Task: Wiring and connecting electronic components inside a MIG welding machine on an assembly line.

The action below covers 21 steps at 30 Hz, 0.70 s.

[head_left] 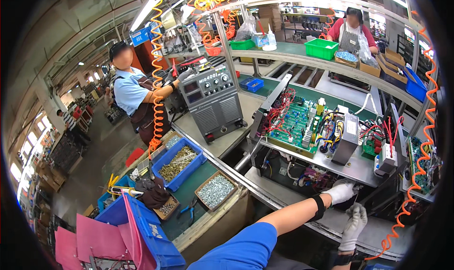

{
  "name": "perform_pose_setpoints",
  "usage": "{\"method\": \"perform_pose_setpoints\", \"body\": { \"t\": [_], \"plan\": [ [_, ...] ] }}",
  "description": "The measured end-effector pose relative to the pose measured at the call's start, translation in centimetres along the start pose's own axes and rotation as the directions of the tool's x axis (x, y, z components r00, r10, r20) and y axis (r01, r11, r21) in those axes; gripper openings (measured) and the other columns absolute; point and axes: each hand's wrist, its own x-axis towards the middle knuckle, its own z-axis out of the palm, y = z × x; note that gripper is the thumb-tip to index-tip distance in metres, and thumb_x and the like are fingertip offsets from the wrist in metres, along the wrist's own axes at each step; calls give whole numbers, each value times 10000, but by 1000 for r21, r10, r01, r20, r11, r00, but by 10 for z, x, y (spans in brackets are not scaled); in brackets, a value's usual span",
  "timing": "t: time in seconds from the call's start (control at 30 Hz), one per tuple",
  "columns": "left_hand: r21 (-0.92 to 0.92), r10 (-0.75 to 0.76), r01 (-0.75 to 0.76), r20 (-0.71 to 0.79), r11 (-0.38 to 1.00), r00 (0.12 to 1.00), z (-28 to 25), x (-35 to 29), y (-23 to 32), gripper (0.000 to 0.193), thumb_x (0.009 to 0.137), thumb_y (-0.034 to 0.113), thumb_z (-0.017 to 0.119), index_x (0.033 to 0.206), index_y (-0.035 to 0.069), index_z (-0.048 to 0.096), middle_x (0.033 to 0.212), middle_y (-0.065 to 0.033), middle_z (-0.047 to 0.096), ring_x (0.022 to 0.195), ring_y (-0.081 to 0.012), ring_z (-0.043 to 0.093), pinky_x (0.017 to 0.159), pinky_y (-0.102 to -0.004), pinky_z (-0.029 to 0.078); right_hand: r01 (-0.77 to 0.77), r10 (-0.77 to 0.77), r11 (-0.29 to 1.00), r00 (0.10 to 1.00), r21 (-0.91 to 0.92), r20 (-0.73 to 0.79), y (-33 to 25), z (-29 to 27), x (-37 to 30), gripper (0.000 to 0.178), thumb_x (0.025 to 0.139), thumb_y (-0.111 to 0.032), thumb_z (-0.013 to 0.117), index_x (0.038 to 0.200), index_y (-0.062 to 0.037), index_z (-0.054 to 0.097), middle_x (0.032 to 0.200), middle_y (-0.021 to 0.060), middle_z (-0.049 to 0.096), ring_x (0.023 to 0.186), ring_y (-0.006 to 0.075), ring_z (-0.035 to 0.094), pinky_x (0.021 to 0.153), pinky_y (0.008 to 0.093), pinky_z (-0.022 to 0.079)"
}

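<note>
Left bench (pixel 184 195): blue bin (pixel 190 173) of brass-coloured fittings (pixel 177 164), shallow box (pixel 224 200) of silvery small parts (pixel 215 190), pliers (pixel 191 210) just beside it; blue crate (pixel 165 247) with pink sheets (pixel 97 237) lower left, green bin (pixel 326 53) on far shelf (pixel 292 49).

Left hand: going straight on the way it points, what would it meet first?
Probably the near edge of the metal plate bearing the green circuit board; depth is unclear, so the left hand might pass beneath it instead.

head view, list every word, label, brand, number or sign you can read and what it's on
Grey machine, front panel: large pale letters and digits, legible, but not copied out here.
Blue sign, upper left: pale characters, too small and blurred to read.
Grey box beside the green circuit board: label too small to read.
</note>
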Motion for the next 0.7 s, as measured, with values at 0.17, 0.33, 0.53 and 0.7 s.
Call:
{"method": "perform_pose_setpoints", "body": {
  "t": [0.17, 0.33, 0.53, 0.7],
  "plan": [
    [166, 106, -95, -63, 982, 992, 13, -8, -14, 437, 915, 320, 513, 1243, 37, 459, 847, -195, 672, 774, -362, 659, 680, -459, 513, 34, -35, 999, 999, -34, -26, -24, 9, 8, 180, 982, -228, 534, 979, -52, 570, 779, 5, 549, 703, 77, 532, 631, 218, 435],
    [325, 49, -53, 20, 944, 999, 3, 3, 4, 355, 907, 298, 504, 1150, 47, 569, 858, -170, 686, 770, -317, 673, 653, -430, 517, 21, -16, 999, 992, 43, -123, -30, 13, 37, 197, 994, -293, 505, 1045, -104, 528, 908, 1, 565, 775, 78, 555, 614, 202, 418],
    [364, -51, 13, 95, 931, 994, 5, 7, 14, 346, 915, 309, 492, 1132, 60, 595, 944, -152, 693, 845, -306, 674, 687, -419, 517, -263, 378, 862, 903, 434, -204, -3, 5, 28, 183, 973, -298, 548, 1020, -125, 513, 798, -36, 492, 545, 41, 333, 470, 206, 273],
    [264, 12, -19, 25, 964, 1000, 0, 1, 15, 349, 933, 358, 487, 1080, 61, 595, 879, -141, 698, 796, -299, 687, 680, -441, 528, -287, 312, 870, 950, 402, 3, -5, 15, 11, 218, 963, -316, 561, 1028, -110, 538, 780, -21, 520, 495, 43, 321, 430, 215, 267]
  ]
}}
